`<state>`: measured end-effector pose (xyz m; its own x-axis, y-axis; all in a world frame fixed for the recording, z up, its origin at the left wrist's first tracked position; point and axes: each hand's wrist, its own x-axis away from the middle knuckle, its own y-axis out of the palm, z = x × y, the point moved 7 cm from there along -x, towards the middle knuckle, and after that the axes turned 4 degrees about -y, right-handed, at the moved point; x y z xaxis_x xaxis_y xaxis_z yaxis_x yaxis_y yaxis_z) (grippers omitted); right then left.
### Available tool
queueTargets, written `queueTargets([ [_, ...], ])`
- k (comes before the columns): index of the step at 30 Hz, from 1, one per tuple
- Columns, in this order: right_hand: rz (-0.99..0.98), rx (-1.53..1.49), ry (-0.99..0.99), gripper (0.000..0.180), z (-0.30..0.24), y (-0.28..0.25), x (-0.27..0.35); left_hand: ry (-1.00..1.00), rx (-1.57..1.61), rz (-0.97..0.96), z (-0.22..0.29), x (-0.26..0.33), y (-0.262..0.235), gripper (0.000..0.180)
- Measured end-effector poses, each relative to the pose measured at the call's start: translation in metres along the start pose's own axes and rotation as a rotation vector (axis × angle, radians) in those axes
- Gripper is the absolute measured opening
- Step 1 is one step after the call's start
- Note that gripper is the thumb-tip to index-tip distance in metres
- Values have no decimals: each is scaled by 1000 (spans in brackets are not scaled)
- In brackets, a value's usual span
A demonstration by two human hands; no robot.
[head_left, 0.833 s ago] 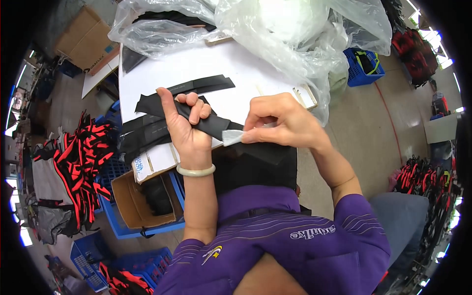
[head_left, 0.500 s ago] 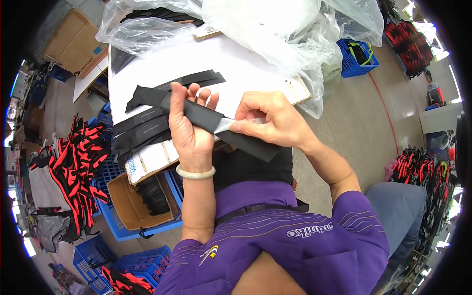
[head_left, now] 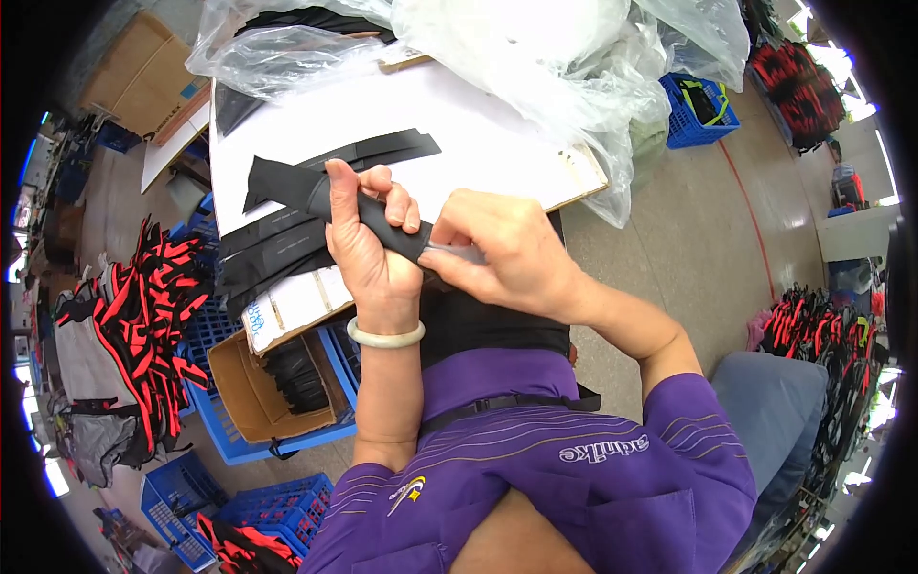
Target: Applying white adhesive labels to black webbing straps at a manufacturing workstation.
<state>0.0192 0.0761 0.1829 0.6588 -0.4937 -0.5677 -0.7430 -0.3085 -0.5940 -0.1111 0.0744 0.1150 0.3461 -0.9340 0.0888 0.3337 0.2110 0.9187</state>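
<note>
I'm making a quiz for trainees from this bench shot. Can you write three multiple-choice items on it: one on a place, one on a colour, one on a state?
1. Where is the cardboard box with black pieces in it?
A. On the white tabletop
B. Below the table edge, to the person's left, on a blue crate
C. On the person's lap

2. What colour is the strip in the hands?
A. Black
B. Red
C. White

3. How does the left hand stand to the strip?
A. Flat on the table, apart from it
B. Closed round it, fingers wrapped over
C. Hovering open above it

Answers:
1 B: the box sits on a blue crate below the table, on the left.
2 A: the strip is black against the white top.
3 B: the fingers curl over the strip, while the right hand pinches its near end.
</note>
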Motion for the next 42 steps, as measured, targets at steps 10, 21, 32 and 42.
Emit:
queueTargets([
  [10,-57,139,-135,19,-4,-7,12,-35,155,75,9,-7,-16,33],
  [21,-3,-110,68,20,-4,-5,0,196,-81,85,28,-1,-10,39],
  [32,69,-2,-102,13,-2,12,-1,43,-29,207,3,-5,-20,40],
  [42,20,67,-76,17,-8,19,3,115,41,268,12,1,-23,44],
])
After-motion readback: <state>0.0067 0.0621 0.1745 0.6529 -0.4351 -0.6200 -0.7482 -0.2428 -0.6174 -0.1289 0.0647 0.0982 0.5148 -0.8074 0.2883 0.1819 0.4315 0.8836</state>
